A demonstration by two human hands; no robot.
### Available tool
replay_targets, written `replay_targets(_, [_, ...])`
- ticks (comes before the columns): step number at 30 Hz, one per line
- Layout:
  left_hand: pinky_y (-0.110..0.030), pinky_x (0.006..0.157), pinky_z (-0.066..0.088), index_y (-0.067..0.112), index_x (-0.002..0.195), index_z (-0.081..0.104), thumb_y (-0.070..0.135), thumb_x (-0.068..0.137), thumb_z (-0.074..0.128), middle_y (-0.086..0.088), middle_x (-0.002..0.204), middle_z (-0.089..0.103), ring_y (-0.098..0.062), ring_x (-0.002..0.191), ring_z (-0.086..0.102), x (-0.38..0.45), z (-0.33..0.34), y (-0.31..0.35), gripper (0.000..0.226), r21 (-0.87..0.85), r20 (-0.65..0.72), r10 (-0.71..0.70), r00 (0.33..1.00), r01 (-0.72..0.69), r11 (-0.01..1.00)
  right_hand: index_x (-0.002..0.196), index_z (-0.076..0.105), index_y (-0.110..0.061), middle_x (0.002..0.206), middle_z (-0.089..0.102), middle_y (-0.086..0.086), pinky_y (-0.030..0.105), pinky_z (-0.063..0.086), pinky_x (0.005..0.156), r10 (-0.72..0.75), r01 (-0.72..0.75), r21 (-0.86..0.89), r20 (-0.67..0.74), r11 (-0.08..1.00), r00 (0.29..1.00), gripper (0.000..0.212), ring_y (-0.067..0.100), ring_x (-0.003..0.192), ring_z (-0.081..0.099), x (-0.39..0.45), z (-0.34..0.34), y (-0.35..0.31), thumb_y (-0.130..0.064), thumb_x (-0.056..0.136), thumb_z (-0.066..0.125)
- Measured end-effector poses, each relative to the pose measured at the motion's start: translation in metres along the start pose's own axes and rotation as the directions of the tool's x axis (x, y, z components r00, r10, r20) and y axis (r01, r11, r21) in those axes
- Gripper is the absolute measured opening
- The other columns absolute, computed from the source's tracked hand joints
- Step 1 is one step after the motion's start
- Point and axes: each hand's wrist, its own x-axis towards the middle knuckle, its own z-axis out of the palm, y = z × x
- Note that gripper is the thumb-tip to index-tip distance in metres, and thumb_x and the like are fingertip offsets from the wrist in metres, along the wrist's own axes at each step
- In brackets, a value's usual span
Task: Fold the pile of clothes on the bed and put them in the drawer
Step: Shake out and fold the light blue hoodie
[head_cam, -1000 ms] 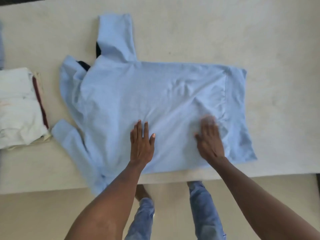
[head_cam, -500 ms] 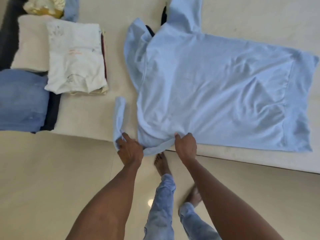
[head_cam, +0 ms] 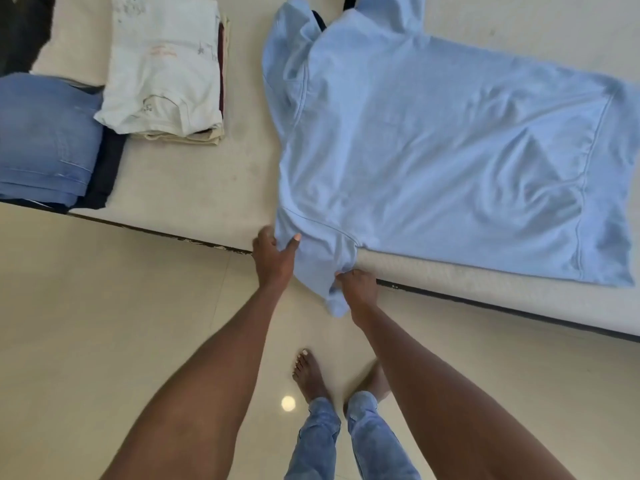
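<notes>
Gripping the light-blue shirt's (head_cam: pixel 433 140) near sleeve (head_cam: pixel 322 268) at the bed (head_cam: pixel 194 188) edge — left hand (head_cam: pixel 275 258) and right hand (head_cam: pixel 356 285) have quit smoothing, fingers clamped on cloth — sleeve fold likely next.

The light blue shirt's (head_cam: pixel 433 150) far sleeve and the folded jeans (head_cam: pixel 41 140) are cut off

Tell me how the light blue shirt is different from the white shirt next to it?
The light blue shirt lies spread open on the bed; the white shirt is folded up small. The blue one is being held at its sleeve by the left hand and right hand; nobody touches the white one. The white one sits on top of a stack; the blue one lies alone. Both are on the bed.
</notes>
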Motion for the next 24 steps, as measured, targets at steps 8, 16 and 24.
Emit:
replay_targets(8, [-0.028, 0.065, 0.044, 0.006, 0.096, 0.057, 0.017, 0.089, 0.065, -0.007, 0.090, 0.062, -0.025, 0.083, 0.057, 0.042, -0.008, 0.003, 0.016, -0.088, 0.005, -0.150, 0.989, 0.150, 0.985, 0.125, 0.054, -0.006, 0.121, 0.051, 0.013, 0.040, 0.035, 0.087, -0.698, 0.476, -0.674, -0.083, 0.565, 0.711, 0.049, 0.032, 0.105, 0.044, 0.001, -0.031, -0.016, -0.010, 0.076, 0.048])
replay_targets(16, [-0.042, 0.099, 0.040, 0.010, 0.138, 0.041, 0.014, 0.087, 0.057, -0.014, 0.137, 0.044, -0.034, 0.125, 0.044, 0.026, 0.007, 0.081, 0.054, 0.562, 0.133, 0.146, 0.980, -0.196, 0.804, 0.135, 0.050, -0.013, 0.142, 0.040, 0.010, 0.041, 0.042, 0.094, -0.525, 0.306, -0.855, 0.048, 0.418, 0.850, 0.049, 0.034, 0.125, 0.037, 0.015, -0.096, -0.083, -0.009, 0.086, 0.046])
replay_targets(24, [-0.035, 0.084, 0.052, -0.001, 0.113, 0.062, 0.012, 0.087, 0.049, -0.017, 0.116, 0.065, -0.037, 0.106, 0.062, 0.113, -0.015, 0.157, 0.032, 0.369, 0.065, -0.083, 0.994, 0.053, 0.928, 0.113, 0.057, -0.008, 0.127, 0.058, 0.015, 0.038, 0.049, 0.080, -0.544, 0.294, -0.873, 0.040, 0.388, 0.838, 0.034, 0.033, 0.124, 0.046, 0.032, -0.093, -0.146, -0.001, 0.082, 0.047])
